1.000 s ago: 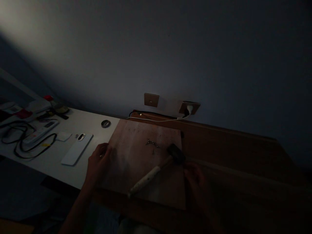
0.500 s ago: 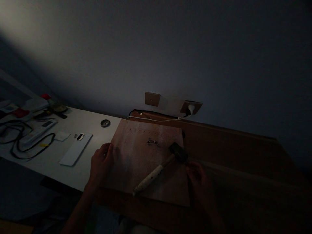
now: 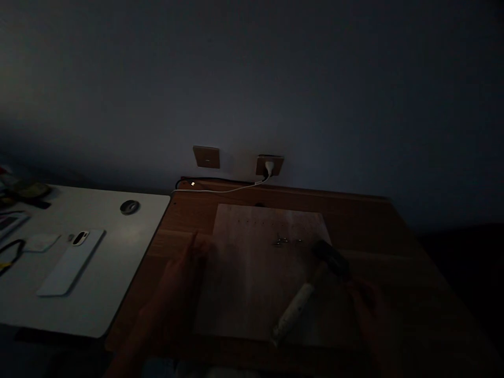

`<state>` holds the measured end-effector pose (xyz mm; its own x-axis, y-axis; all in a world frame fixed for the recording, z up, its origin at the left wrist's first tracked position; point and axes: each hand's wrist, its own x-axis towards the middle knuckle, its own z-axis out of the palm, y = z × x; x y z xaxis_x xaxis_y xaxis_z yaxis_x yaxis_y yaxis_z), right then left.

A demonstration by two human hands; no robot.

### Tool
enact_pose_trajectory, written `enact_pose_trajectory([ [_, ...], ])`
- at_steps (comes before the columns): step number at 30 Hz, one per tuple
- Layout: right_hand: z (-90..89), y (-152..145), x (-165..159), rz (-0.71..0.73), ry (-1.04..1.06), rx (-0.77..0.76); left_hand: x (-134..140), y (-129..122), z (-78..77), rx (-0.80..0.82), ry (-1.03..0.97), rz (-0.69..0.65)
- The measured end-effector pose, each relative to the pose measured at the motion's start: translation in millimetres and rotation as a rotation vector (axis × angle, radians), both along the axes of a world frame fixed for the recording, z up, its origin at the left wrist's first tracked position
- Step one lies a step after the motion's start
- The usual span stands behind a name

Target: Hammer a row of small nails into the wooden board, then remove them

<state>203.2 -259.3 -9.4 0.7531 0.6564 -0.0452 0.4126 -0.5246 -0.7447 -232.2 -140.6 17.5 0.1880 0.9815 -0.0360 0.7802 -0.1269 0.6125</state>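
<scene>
A pale wooden board (image 3: pixel 244 283) lies flat on a brown wooden table. My left hand (image 3: pixel 183 270) is at its left edge, fingers against the side. At the right edge my right hand (image 3: pixel 368 299) has its fingers curled on the board, close to the hammer head; deep shadow hides part of the grip. A hammer (image 3: pixel 293 311) with a whitish handle and dark head rests diagonally on the board. Several small metal nails (image 3: pixel 283 241) lie loose in the board's upper middle. A row of small dark marks runs along its far edge.
A white table (image 3: pixel 129 247) adjoins on the left, with a white phone (image 3: pixel 73 262), a roll of tape (image 3: pixel 129 207) and a dark cable (image 3: pixel 13 254). Cords run along the wall to a plug (image 3: pixel 269 167) in the socket. A second wall plate (image 3: pixel 207 157) is beside it.
The board has slid right, off the white table's edge and fully onto the brown table, carrying the hammer and nails. Both hands moved with it. My view has turned right.
</scene>
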Motion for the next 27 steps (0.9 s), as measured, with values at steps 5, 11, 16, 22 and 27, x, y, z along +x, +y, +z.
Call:
enact_pose_trajectory([
  [5, 2.4, -15, -29, -0.006, -0.079, -0.008, 39, 20, -2.6, 0.305, 0.000, -0.315],
  [11, 21.2, 9, -66, 0.314, 0.031, -0.238, 153, 52, 20.1, 0.353, 0.200, -0.749],
  [16, 23.4, 23, -68, 0.359, 0.039, -0.252, 228, 74, 19.2, 0.290, 0.294, -0.714],
  [22, 22.6, 9, -60, 0.322, 0.105, -0.187, 252, 79, 0.5, 0.237, 0.310, -0.671],
  [27, 22.1, 8, -59, 0.360, 0.079, -0.202, 244, 75, 3.3, 0.223, 0.266, -0.743],
])
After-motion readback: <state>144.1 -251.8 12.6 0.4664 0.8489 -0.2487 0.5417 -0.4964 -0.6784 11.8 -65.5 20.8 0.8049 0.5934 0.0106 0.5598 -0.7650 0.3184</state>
